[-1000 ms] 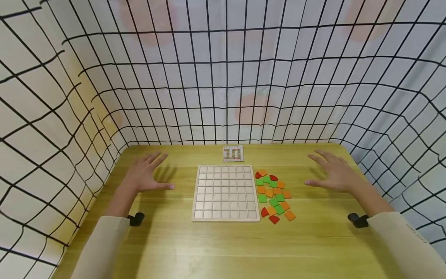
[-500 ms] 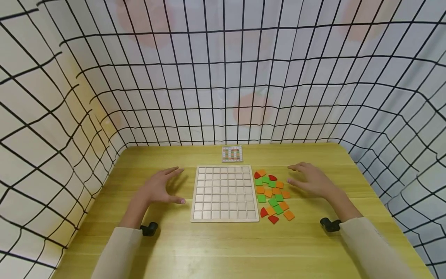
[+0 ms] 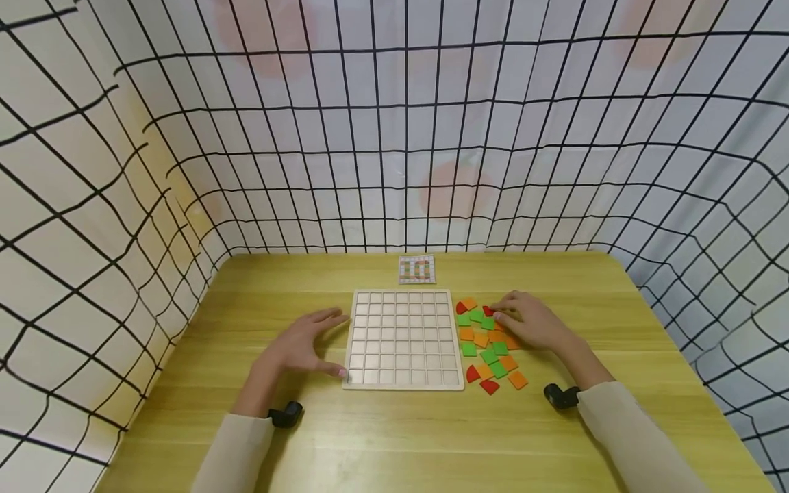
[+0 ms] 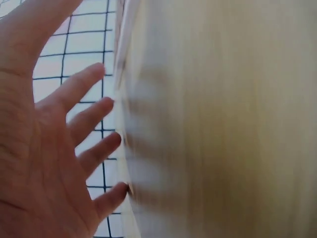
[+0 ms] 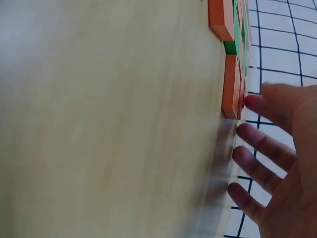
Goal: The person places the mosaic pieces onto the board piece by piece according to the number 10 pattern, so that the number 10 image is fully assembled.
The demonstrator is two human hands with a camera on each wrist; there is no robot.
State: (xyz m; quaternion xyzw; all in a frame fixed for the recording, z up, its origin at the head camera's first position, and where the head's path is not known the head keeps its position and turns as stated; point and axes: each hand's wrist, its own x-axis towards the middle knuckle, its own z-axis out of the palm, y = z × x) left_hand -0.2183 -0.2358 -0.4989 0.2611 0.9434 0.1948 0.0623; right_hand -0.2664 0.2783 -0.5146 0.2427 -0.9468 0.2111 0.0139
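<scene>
A pale wooden grid board (image 3: 403, 339) with square recesses lies on the table. My left hand (image 3: 303, 346) is at its left edge, fingers spread, thumb and index fingertips beside the rim; I cannot tell if they touch it. Flat orange, green and red pieces are scattered to the board's right. There my right hand (image 3: 533, 320) reaches over the far side of the pile, index fingertip and thumb at a red rounded piece (image 3: 488, 311), which it partly covers. In the right wrist view, the index fingertip is beside an orange square (image 5: 231, 87), other fingers extended.
Behind the board lies a small printed pattern card (image 3: 416, 270). Among the loose pieces are a green square (image 3: 469, 349), an orange square (image 3: 518, 379) and a red rounded piece (image 3: 490, 387). A black wire grid (image 3: 394, 147) over white cloth surrounds the wooden table (image 3: 394, 438).
Both hands have moved inward. My left hand has come to the board's left edge, and my right hand has come from the right to the red piece in the pile.
</scene>
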